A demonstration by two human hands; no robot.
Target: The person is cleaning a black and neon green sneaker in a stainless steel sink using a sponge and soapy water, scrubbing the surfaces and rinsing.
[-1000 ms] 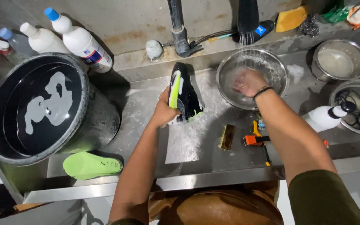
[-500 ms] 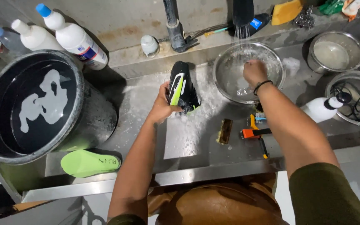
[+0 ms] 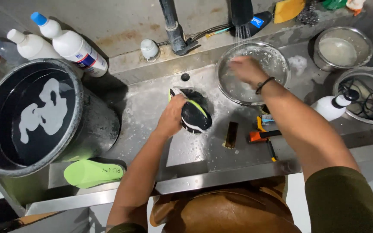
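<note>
Two hands busy on wet steel counter (image 3: 152, 103). Your left hand (image 3: 171, 118) wraps heel of black shoe (image 3: 195, 115), lime trim, white sole edge, lying at counter centre. Your right hand (image 3: 247, 69), blurred, sits inside shiny round steel bowl (image 3: 277, 56) at 1 o'clock from shoe, under running water; how far its fingers are spread, you cannot tell. Lime green foam insole (image 3: 92, 172) lies flat at 8 o'clock. Big dark water-filled bucket (image 3: 31, 114) at 9 o'clock.
</note>
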